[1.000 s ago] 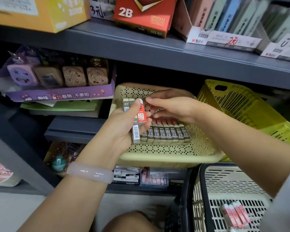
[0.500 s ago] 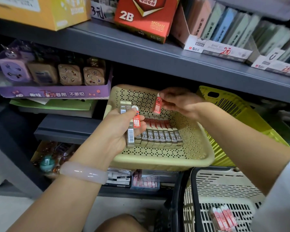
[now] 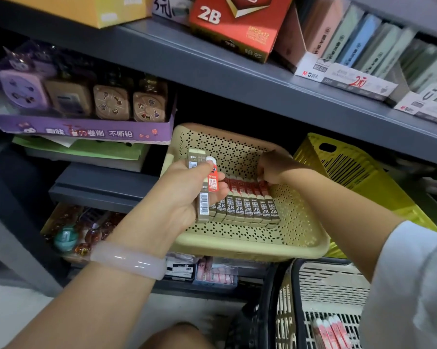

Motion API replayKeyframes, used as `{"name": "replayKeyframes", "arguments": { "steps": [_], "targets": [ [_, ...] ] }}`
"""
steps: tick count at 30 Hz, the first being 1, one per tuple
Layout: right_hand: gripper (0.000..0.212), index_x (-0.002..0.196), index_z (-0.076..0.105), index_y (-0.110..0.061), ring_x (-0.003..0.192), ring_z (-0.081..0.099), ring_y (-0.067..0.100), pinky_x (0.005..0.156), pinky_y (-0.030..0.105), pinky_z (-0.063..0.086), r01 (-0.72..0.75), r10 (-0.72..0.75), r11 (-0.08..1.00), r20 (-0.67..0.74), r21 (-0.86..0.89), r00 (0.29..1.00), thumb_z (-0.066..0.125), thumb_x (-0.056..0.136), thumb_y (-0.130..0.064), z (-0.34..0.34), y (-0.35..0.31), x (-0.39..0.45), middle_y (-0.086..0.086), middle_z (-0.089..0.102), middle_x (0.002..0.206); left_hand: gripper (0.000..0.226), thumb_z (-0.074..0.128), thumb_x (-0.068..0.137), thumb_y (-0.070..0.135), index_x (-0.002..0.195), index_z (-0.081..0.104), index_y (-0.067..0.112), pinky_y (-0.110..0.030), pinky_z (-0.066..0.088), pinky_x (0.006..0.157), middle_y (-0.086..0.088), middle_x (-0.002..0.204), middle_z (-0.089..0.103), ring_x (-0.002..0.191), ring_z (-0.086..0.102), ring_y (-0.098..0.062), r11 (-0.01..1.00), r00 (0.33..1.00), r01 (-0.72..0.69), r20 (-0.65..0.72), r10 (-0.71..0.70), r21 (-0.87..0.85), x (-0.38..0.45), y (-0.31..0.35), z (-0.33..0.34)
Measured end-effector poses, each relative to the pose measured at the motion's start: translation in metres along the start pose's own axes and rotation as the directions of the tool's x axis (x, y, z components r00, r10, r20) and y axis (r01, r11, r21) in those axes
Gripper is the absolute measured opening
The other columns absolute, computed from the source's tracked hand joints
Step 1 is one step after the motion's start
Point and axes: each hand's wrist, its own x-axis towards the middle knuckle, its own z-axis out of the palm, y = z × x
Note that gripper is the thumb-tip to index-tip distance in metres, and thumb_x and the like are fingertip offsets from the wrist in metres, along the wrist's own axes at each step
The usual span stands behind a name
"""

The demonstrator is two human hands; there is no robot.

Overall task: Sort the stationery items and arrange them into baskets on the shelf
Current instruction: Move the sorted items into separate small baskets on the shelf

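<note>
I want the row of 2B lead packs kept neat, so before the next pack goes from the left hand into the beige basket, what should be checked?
1. Spare packs held: left hand grips a few 2B lead packs: ok.
2. Right hand free: its fingertips rest on the right end of the row; whether it has let go, cannot tell.
3. Row orderly: packs lie side by side, labels up: ok.
4. Room in the beige basket: bare floor right of the row: ok.
5. Basket seated: its front edge juts past the shelf; stability cannot tell.
</note>
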Motion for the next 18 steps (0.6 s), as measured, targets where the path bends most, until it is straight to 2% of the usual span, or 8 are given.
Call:
{"name": "replayKeyframes", "arguments": {
  "steps": [3,6,8,9,11,13,15,18],
  "targets": [
    [0.023,0.110,0.059,-0.002,0.087,0.051,0.021,0.080,0.029,0.046,0.013,-0.014,0.999,-0.020,-0.048,1.000,0.051,0.089,-0.002,0.007,0.000,0.000,0.005,0.054,0.093,0.009,0.053,0.093,0.010,0.086,0.056,0.005,-0.020,0.049,0.039,-0.014,0.074,0.063,0.041,0.060,-0.013,1.000,1.000,0.000,0.010,0.000,-0.001,0.000,0.000,0.000],
    [0.023,0.111,0.060,-0.005,0.090,0.054,0.022,0.086,0.032,0.049,0.062,-0.076,0.989,-0.107,-0.131,0.991,0.048,0.092,-0.007,0.004,-0.002,-0.004,0.004,0.057,0.098,0.009,0.053,0.092,0.010,0.085,0.056,0.005,-0.020,0.049,0.039,-0.014,0.074,0.063,0.041,0.060,-0.012,1.000,1.000,0.000,0.021,0.001,-0.004,0.000,0.001,0.000],
    [0.025,0.112,0.063,-0.013,0.097,0.060,0.022,0.088,0.033,0.051,0.084,-0.073,0.994,-0.158,0.068,0.985,0.047,0.095,-0.021,-0.007,-0.004,-0.011,0.002,0.062,0.110,0.011,0.053,0.092,0.010,0.084,0.057,0.005,-0.020,0.049,0.039,-0.014,0.073,0.063,0.041,0.060,-0.012,1.000,1.000,-0.002,0.028,0.002,-0.009,-0.001,0.001,0.000],
    [0.025,0.109,0.065,-0.017,0.096,0.063,0.020,0.087,0.032,0.052,0.105,-0.062,0.932,-0.133,0.347,0.989,0.049,0.094,-0.029,-0.013,-0.007,-0.018,-0.001,0.065,0.109,0.011,0.053,0.092,0.010,0.083,0.057,0.004,-0.020,0.049,0.039,-0.014,0.073,0.063,0.041,0.060,-0.012,1.000,1.000,-0.004,0.031,0.004,-0.010,-0.001,0.001,0.000],
    [0.022,0.100,0.068,-0.022,0.087,0.066,0.011,0.080,0.026,0.055,0.126,-0.187,0.471,-0.040,0.873,0.981,0.055,0.089,-0.036,-0.028,-0.019,-0.040,-0.004,0.071,0.097,0.013,0.054,0.092,0.009,0.082,0.058,0.004,-0.020,0.050,0.040,-0.014,0.072,0.063,0.042,0.061,-0.013,1.000,0.999,-0.011,0.035,0.012,-0.013,-0.002,0.001,0.001],
    [0.016,0.092,0.068,-0.019,0.076,0.065,0.005,0.071,0.018,0.054,0.089,-0.354,0.129,-0.038,0.988,0.934,0.058,0.087,-0.030,-0.036,-0.030,-0.055,-0.004,0.072,0.083,0.014,0.054,0.092,0.009,0.080,0.059,0.003,-0.021,0.051,0.041,-0.014,0.071,0.063,0.044,0.062,-0.013,1.000,0.999,-0.022,0.039,0.022,-0.017,-0.003,0.001,0.002],
    [0.009,0.087,0.065,-0.015,0.071,0.064,0.005,0.071,0.016,0.054,0.077,-0.446,0.054,-0.045,0.996,0.894,0.058,0.087,-0.021,-0.041,-0.042,-0.063,-0.003,0.069,0.075,0.013,0.053,0.092,0.009,0.082,0.060,0.002,-0.023,0.052,0.043,-0.015,0.073,0.062,0.047,0.064,-0.014,0.999,0.998,-0.028,0.047,0.030,-0.033,-0.005,0.002,0.003],
    [0.006,0.087,0.062,-0.012,0.072,0.063,0.008,0.071,0.018,0.054,0.034,-0.431,-0.044,-0.049,0.998,0.901,0.056,0.088,-0.012,-0.044,-0.051,-0.062,-0.001,0.066,0.076,0.010,0.053,0.091,0.008,0.091,0.060,0.000,-0.026,0.054,0.048,-0.019,0.084,0.064,0.059,0.069,-0.021,0.998,0.998,-0.031,0.049,0.033,-0.055,-0.007,0.008,0.000]
  ]
}}
